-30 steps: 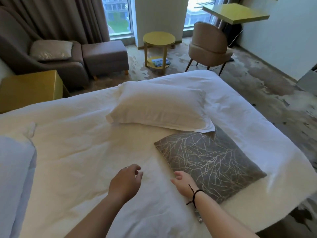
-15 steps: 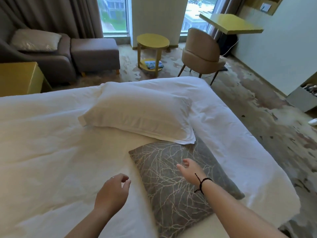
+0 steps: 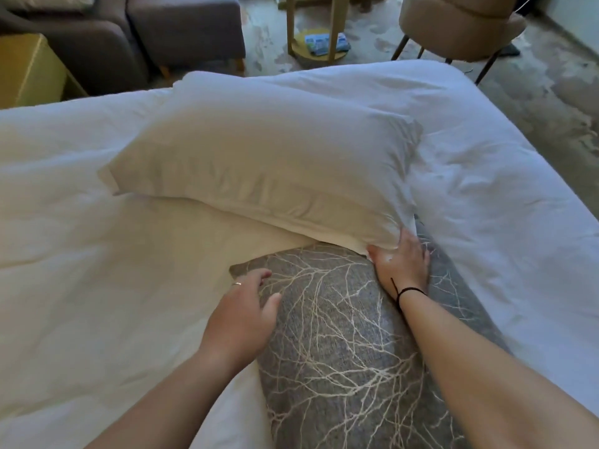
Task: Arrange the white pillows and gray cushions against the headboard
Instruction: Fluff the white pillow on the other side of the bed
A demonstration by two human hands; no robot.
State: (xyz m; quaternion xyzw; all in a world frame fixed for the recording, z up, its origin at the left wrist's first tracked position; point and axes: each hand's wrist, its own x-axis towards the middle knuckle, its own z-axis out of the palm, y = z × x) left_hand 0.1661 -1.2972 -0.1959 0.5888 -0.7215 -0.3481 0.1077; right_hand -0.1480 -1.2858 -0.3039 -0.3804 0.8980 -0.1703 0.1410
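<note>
Lying across the white bed, the white pillow overlaps the far edge of the gray cushion with its pale branch pattern. The right hand reaches under the pillow's near corner, fingertips hidden, so its grip cannot be told. The left hand hovers, fingers relaxed, over the cushion's left edge.

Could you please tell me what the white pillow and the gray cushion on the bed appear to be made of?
The white pillow looks like a soft filling in a smooth, matte woven case, probably cotton: it creases finely and sags. The gray cushion seems a coarser, textured upholstery weave with pale branch lines, printed or stitched; I cannot tell which.
</note>
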